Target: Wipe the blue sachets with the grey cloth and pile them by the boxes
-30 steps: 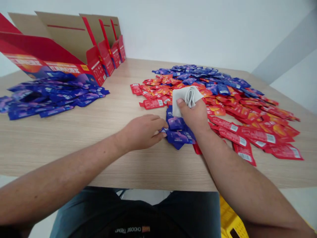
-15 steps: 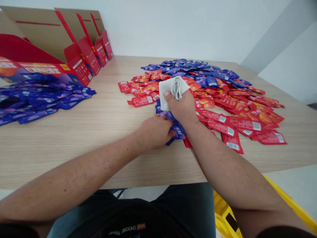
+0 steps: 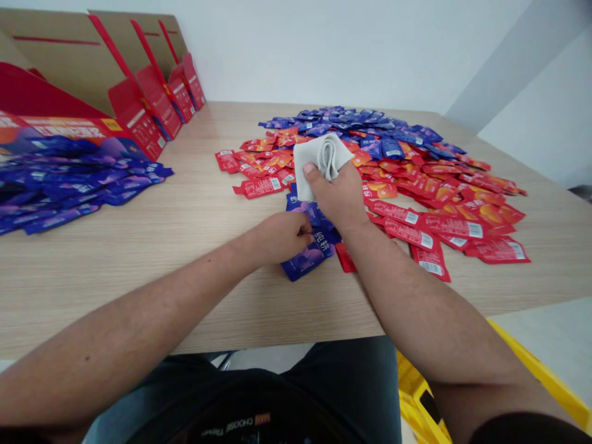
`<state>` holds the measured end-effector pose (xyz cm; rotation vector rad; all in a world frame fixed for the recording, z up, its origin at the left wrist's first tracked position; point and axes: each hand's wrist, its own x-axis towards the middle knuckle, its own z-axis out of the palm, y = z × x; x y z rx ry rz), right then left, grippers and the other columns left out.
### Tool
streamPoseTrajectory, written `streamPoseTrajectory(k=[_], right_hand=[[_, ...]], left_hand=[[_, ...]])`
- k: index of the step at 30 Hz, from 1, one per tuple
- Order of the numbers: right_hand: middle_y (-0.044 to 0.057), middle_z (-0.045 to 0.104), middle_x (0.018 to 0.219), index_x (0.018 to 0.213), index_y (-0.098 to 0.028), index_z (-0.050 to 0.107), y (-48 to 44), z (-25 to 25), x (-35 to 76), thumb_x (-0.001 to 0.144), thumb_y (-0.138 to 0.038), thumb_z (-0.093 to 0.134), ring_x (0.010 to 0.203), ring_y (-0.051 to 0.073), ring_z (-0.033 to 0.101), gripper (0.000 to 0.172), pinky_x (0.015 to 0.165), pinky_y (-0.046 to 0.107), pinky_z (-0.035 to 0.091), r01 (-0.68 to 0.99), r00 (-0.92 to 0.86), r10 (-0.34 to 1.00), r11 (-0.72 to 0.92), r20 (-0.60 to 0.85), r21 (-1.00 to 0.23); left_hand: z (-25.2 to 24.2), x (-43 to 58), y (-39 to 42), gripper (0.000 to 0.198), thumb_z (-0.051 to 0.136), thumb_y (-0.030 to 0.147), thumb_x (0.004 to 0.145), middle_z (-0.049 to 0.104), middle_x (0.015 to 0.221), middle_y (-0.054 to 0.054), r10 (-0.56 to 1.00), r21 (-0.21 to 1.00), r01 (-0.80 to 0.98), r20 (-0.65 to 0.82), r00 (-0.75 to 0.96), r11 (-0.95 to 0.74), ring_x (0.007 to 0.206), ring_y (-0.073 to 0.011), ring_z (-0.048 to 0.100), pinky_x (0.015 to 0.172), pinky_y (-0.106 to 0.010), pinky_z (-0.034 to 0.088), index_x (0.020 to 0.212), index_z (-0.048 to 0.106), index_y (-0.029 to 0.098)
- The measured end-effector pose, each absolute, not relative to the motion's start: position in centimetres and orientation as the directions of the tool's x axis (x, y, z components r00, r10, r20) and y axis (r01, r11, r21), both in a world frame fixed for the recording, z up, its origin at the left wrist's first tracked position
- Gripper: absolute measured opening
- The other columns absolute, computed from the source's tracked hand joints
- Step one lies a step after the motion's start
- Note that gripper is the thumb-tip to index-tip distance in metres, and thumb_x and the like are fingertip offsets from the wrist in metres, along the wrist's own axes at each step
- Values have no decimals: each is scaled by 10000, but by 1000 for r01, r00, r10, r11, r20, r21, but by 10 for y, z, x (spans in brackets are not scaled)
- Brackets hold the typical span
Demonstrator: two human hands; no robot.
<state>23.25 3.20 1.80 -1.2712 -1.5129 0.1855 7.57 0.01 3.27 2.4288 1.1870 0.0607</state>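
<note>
My right hand (image 3: 340,191) grips a folded greyish-white cloth (image 3: 319,161), thumb pressed on top. Below the cloth, a few blue sachets (image 3: 308,259) overlap on the table. My left hand (image 3: 284,237) is at their left side, fingers curled in a pinch on a blue sachet; the fingertips are partly hidden. A red sachet (image 3: 346,258) lies partly under my right forearm. Around and beyond my right hand spreads a heap of red-orange sachets (image 3: 435,188), with a heap of blue sachets (image 3: 365,120) behind it.
Red display boxes (image 3: 148,111) with tall brown cardboard backs stand at the far left. In front of them is a pile of blue sachets (image 3: 78,185). The wooden table (image 3: 208,290) ends near my lap. A yellow crate (image 3: 425,394) is below its right front edge.
My left fingers have curled in and shifted slightly left. The nearest blue sachet has moved toward the lower left, showing more of its face. My right hand still holds the cloth.
</note>
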Motion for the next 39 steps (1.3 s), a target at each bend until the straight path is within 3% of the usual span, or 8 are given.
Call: streamPoseTrajectory(k=[8,14,16,19,27,32,36,39], right_hand=[[102,738,1261,1236,-241,652,38,20,246,911,-447,650,1177,297,697,385,1055,487,539,575,246,680,472,691,-668],[81,773,1104,1164,-232,685,14,25,227,921,-460,661,1003,290,725,335,918,464,585,616,36,752,502,658,-607],[77,777,1060,1096,-237,700,4,28,218,921,-457,665,972,284,719,284,884,440,586,661,-95,776,518,623,-544],[82,771,1033,1028,-242,709,-3,27,208,919,-437,668,971,280,704,227,878,420,569,726,-222,788,527,574,-443],[58,758,969,1019,-241,703,-12,17,193,895,-384,659,881,244,698,194,784,371,557,685,-385,820,562,424,-464],[67,760,984,1054,-240,687,-13,22,196,929,-409,629,893,261,699,218,775,389,553,722,-232,834,493,501,-486],[62,749,956,1013,-243,685,-11,22,198,899,-421,660,867,254,696,212,745,375,549,700,-329,808,556,489,-448],[62,751,963,1023,-242,683,-11,22,198,915,-432,646,877,258,703,221,754,383,551,703,-251,819,521,517,-485]], left_hand=[[36,21,3,154,585,311,875,599,634,9,913,679,699,-103,394,-225,575,-138,507,568,-277,360,786,628,193],[6,6,17,163,629,315,834,495,584,53,975,980,195,-74,208,33,479,-94,407,481,-236,325,769,528,205],[-3,7,18,171,643,313,826,462,568,71,977,995,54,-94,193,85,451,-87,380,456,-227,315,789,510,211],[-9,6,16,182,666,315,828,464,570,72,973,997,34,-71,222,65,451,-79,377,445,-212,299,798,523,206],[-12,4,10,224,749,311,795,571,704,29,975,998,-56,-7,221,20,588,-90,482,538,-219,403,812,569,180],[-6,7,2,195,683,294,860,500,641,62,939,980,-156,-66,337,125,523,-73,441,525,-211,417,828,514,201],[-2,7,-2,198,703,265,843,547,712,48,931,973,-168,-92,353,160,585,-79,511,583,-221,476,848,517,196],[-2,7,-1,182,682,240,845,536,696,54,923,971,-182,-78,376,156,579,-80,507,589,-229,485,846,504,199]])
